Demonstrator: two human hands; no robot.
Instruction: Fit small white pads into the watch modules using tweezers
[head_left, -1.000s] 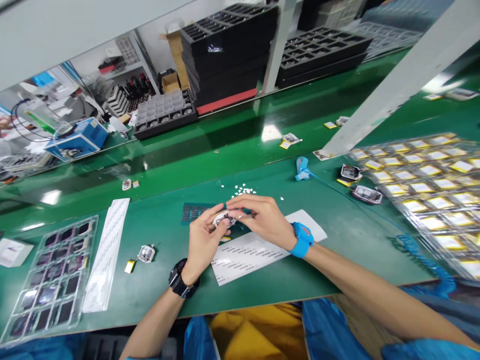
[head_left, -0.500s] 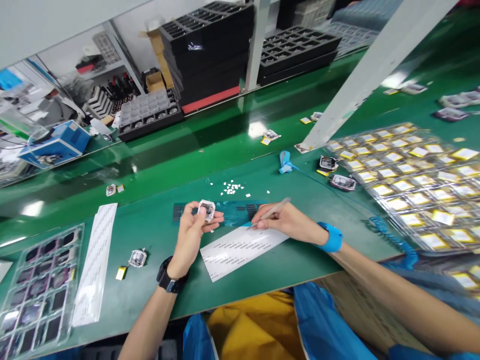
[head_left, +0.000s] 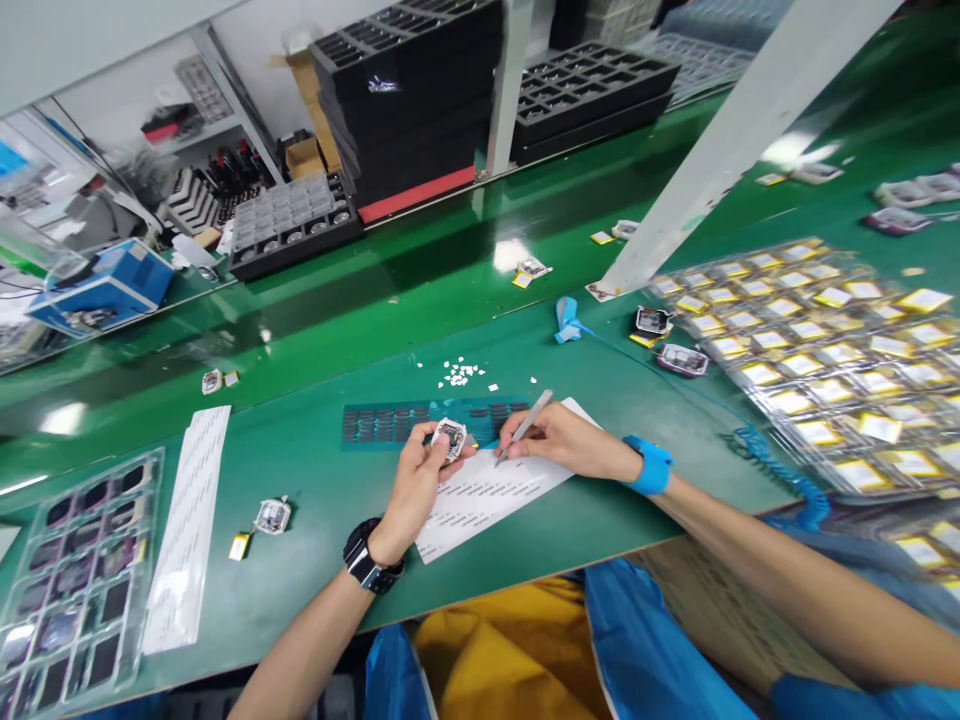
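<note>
Held between the thumb and fingers of my left hand (head_left: pixel 421 480) is a small white watch casing (head_left: pixel 451 440) with electronics inside, its open side facing up. In my right hand (head_left: pixel 559 440) I grip a pair of tweezers (head_left: pixel 534 415), tips pointing down at a white label sheet (head_left: pixel 487 505) printed with rows of small text. Whether the tips hold a label I cannot tell. Behind both hands lies a blue-green strip with dark pieces in rows (head_left: pixel 386 424). Beyond that, several white scraps (head_left: pixel 459 373) are scattered on the green bench.
To the left are another casing with its battery (head_left: pixel 273 516), more label sheets (head_left: pixel 184 540) and a clear tray of dark screens (head_left: pixel 82 560). On the right, a tray of batteries (head_left: pixel 806 360) sits beside a coiled blue wrist-strap cord (head_left: pixel 814 490). A white post (head_left: pixel 720 160) slants up behind.
My left hand has moved right with the watch casing, bringing it closer to the tweezers. My right hand stays over the label sheet, the tweezers now held more upright.
</note>
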